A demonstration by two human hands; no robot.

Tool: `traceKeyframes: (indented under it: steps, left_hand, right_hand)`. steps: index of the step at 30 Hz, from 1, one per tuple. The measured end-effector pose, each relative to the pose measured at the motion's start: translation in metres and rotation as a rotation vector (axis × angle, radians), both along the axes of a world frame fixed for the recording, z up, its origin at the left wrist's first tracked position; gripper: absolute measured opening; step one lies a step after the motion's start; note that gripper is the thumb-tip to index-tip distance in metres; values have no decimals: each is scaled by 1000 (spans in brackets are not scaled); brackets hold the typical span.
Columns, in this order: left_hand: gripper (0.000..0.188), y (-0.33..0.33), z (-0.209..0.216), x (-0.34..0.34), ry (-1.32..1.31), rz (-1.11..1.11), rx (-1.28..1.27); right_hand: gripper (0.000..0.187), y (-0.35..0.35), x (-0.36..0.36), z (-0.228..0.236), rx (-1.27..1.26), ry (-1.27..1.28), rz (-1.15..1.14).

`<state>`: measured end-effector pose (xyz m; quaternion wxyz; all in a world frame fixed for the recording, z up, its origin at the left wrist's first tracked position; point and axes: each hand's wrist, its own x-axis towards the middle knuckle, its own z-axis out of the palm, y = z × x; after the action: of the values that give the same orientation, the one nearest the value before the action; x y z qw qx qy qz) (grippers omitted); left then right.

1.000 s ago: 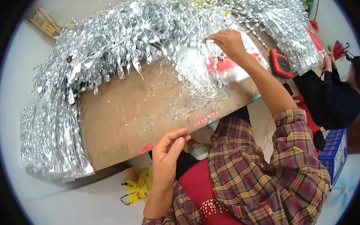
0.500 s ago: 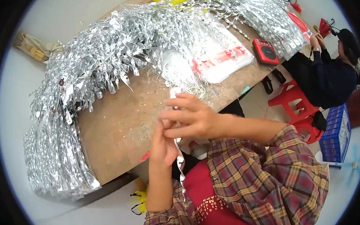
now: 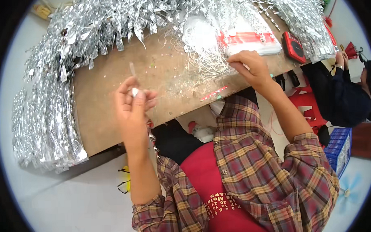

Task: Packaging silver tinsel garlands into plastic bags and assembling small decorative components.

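Observation:
My left hand (image 3: 130, 101), slightly blurred, is closed over the table's near part on a twisted silver foil strip (image 3: 153, 138). A pale end of it pokes up past the fingers, and the rest dangles below the wrist over the table edge. My right hand (image 3: 251, 68) reaches to the edge of a tangle of thin white strings (image 3: 208, 60). Its thumb and fingertips come together there; whether a string lies between them is too small to tell. Beside it lies a stack of clear plastic bags (image 3: 248, 44) with a red band.
Heaps of silver foil strips (image 3: 104, 24) line the table's (image 3: 99, 115) far and left sides. A red radio-like box (image 3: 293, 47) stands at the right, and a red-and-white striped piece (image 3: 214, 93) near the front edge. Another person (image 3: 340, 90) sits beyond, near a blue crate (image 3: 338, 151).
My hands have come apart. The left moved left with the foil strip; the right went up and right to the white strings. The view has shifted too.

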<state>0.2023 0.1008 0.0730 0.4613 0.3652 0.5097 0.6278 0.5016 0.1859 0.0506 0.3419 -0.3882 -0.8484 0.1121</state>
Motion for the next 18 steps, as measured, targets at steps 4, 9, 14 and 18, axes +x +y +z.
traceKeyframes:
  steps: [4,9,14,18]
  left_hand:
    - [31,-17,-17,21,210,-75,-50]
    - [32,-19,-43,31,240,-164,-4]
    - [35,-19,-46,36,268,-226,-54]
    - [44,-17,-37,44,208,-247,-56]
  right_hand:
    - [10,-7,0,-5,190,-366,140]
    - [13,5,-4,-8,346,-539,282]
    - [10,12,-15,-4,388,-678,424]
    - [11,11,-20,-9,425,-710,412]
